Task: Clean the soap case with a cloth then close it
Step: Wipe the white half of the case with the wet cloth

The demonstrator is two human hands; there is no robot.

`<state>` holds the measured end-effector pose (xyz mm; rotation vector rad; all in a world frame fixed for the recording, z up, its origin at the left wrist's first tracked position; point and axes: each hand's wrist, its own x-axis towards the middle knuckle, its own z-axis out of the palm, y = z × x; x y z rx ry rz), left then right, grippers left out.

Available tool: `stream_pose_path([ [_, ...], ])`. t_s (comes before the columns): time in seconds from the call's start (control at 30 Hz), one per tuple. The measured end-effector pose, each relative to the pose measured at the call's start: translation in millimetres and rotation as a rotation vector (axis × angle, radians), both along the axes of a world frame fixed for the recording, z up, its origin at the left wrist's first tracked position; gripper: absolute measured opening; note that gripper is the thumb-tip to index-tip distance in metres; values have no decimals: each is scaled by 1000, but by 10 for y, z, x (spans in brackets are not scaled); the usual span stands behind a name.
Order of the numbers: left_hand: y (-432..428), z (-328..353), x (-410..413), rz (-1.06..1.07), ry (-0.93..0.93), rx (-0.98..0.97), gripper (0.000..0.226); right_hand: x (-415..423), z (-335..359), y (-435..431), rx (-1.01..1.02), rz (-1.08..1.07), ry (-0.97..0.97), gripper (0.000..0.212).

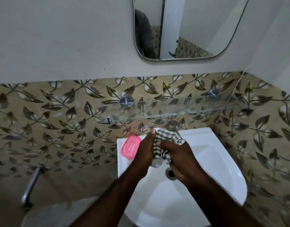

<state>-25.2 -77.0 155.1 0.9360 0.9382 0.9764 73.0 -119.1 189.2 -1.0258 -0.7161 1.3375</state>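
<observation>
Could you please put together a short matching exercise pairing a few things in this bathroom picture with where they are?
Things:
1. pink tray
2. checked cloth
3. mirror
4. drain

Places:
a. on the wall above the glass shelf
b. at the bottom of the sink
c. on the sink's back left corner
d. held between the left hand and right hand

Pairs: 1-c, 2-d, 3-a, 4-b

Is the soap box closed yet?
No. The pink tray lies uncovered on the sink; both hands hold another white piece in the cloth.
</observation>
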Motion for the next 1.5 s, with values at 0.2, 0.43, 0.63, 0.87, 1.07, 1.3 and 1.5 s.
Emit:
stream_pose_path([
  [0.2,83,85,33,111,-27,31,60,-4,19,133,0,-15,-94,31],
  [0.43,50,106,198,55,-53,-53,62,291,35,163,-48,169,-127,26],
  [0.63,123,72,221,88,-86,-55,62,260,17,92,68,131,-249,22],
  [0.87,38,45,339,83,-208,-106,60,370,130,256,45,112,-272,21],
  [1.07,145,101,274,77,-127,2,66,411,35,87,37,220,-367,17],
  [1.3,161,216,406,61,-200,13,50,442,276,288,99,76,-92,23],
  [1.5,155,230,351,102,-147,-3,63,553,231,196,87,330,-313,17],
])
